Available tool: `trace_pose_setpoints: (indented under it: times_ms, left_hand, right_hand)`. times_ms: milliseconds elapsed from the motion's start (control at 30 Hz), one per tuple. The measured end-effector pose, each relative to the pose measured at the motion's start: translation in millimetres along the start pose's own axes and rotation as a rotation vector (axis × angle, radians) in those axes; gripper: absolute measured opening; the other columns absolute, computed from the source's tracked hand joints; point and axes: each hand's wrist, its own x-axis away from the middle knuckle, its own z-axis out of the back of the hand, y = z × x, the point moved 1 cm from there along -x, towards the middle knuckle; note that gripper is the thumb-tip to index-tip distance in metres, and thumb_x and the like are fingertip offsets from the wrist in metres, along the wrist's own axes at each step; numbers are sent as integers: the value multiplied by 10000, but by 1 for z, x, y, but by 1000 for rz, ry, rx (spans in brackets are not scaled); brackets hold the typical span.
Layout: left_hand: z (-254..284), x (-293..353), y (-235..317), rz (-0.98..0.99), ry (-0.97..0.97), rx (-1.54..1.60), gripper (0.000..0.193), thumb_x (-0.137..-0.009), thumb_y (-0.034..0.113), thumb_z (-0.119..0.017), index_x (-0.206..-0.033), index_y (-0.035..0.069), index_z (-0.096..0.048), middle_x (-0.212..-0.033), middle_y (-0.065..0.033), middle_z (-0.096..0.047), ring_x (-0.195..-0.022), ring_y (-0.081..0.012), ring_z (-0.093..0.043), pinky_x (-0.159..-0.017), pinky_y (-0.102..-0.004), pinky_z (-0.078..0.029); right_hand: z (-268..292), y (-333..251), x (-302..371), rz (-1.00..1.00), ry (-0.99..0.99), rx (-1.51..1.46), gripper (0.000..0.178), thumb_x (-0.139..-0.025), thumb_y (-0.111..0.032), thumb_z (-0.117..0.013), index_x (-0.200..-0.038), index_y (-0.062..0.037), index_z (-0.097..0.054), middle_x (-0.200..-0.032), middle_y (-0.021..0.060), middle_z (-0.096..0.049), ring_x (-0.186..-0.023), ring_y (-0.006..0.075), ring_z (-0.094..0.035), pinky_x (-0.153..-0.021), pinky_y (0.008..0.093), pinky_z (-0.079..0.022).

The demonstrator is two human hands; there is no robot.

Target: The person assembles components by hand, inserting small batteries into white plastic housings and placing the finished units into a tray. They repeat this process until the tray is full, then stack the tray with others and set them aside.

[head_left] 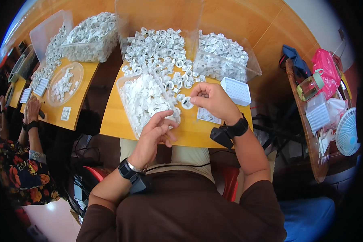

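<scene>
Between the thumb and fingers of my right hand (213,100) is a small white ring-shaped plastic part (186,103), held just above the yellow table (113,127). My left hand (154,132) hovers at the near right edge of a clear bin (124,105). Its fingers are spread and curved, and I see nothing in them. Small white pieces (143,94) fill that bin. Beyond my hands lies a spread heap of similar ring parts (157,48). Below my right hand is a small white tray (208,115) with tiny round items, partly covered by the hand.
A clear box of ring parts (224,60) and a white grid tray (238,90) stand at the right. A side table holds a green-lidded bottle (310,85), a pink bag (326,68) and a fan (347,131). Leftward, another person's hand (33,108) works at a second table.
</scene>
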Motion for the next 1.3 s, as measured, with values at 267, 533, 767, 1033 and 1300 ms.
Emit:
trace_pose_setpoints:
  times_ms: [267,533,767,1033,1300]
  left_hand:
    - [-8,-16,-6,-3,-267,359,379,-982,230,-429,-1285,3,-406,-1068,-156,-586,-858,-221,-630,-700,-286,-525]
    - [-3,-8,-24,-8,-314,462,344,-969,222,-472,-1226,0,-419,-979,-162,-604,-802,-231,-643,-681,-288,-530]
    - [11,-1,-20,-55,-161,460,373,-940,240,-525,-1190,-33,-482,-936,-169,-609,-754,-219,-628,-641,-278,-520]
    - [8,-4,-24,-44,-173,470,347,-938,212,-529,-1186,-25,-482,-986,-193,-616,-774,-234,-635,-655,-287,-526]
    - [11,-2,-27,-29,-169,462,316,-932,206,-535,-1160,-7,-484,-980,-195,-614,-776,-236,-638,-666,-289,-529]
  right_hand:
    - [-25,-37,30,45,-165,-103,92,-853,-58,-629,-898,20,-609,-791,16,-620,-720,65,-573,-659,219,-459]
    - [-41,-17,38,41,-201,-170,105,-861,-68,-631,-914,23,-628,-795,18,-635,-726,67,-579,-659,222,-459]
    - [8,15,44,180,352,235,130,-844,-84,-636,-906,26,-665,-797,52,-638,-719,95,-578,-648,246,-458]
    - [20,52,40,53,348,699,132,-786,-158,-622,-811,-57,-704,-793,126,-634,-767,317,-613,-684,420,-477]
    - [11,59,47,-64,243,946,123,-742,-132,-607,-730,-60,-706,-766,143,-643,-764,328,-617,-691,440,-483]
